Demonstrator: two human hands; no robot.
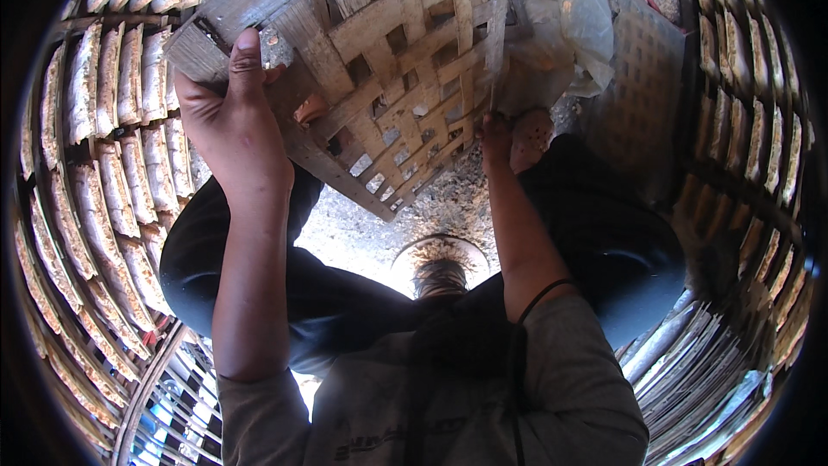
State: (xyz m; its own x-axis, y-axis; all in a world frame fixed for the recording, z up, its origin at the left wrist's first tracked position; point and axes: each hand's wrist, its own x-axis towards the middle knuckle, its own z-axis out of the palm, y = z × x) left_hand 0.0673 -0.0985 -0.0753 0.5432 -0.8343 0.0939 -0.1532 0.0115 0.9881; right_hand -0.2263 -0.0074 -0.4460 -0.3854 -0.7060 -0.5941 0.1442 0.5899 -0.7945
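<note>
A woven lattice panel (414, 69) of flat pale strips, edged with weathered wooden slats, is tilted up in front of me. My left hand (233, 121) is closed round a wooden slat at the panel's left corner, with the thumb lying over the edge. My right hand (494, 140) is at the panel's right edge, lower down. Its fingers look closed on that edge, though they are small and partly hidden. Behind the panel and between its gaps, the ground shows through in places.
Racks of curved, rough-edged pale strips stand close on my left (121, 78) and right (750, 103). Clear plastic sheeting (569, 26) lies beyond the panel at the right, beside another lattice panel (638, 78). Brown crumbs are scattered on the ground (345, 224) between my knees.
</note>
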